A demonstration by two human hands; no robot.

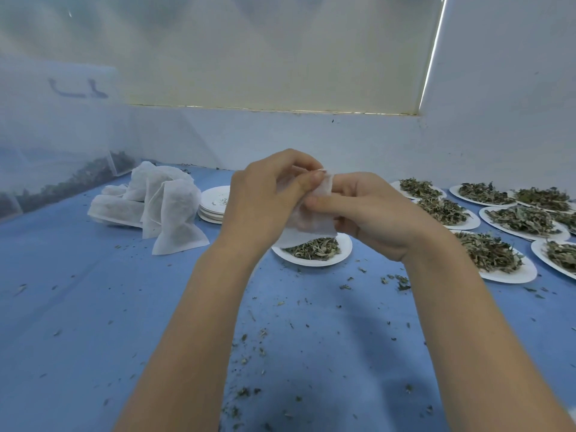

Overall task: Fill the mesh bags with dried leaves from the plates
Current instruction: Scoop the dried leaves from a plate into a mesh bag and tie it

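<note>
Overhead, both hands raised above blue table (pixel 93 307). Left hand (pixel 265 194) and right hand (pixel 371 213) each pinch white mesh bag (pixel 311 226), fingers curled on its top edge. Just below the fingers: paper plate (pixel 339 258) with dried leaves (pixel 314 249). Left of fingers, filled bags (pixel 168 207); right, more leaf plates (pixel 505 219).

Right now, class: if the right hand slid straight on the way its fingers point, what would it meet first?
The right hand points leftward into the white mesh bag it already pinches; just beyond lies the left hand, though depth is uncertain.
</note>
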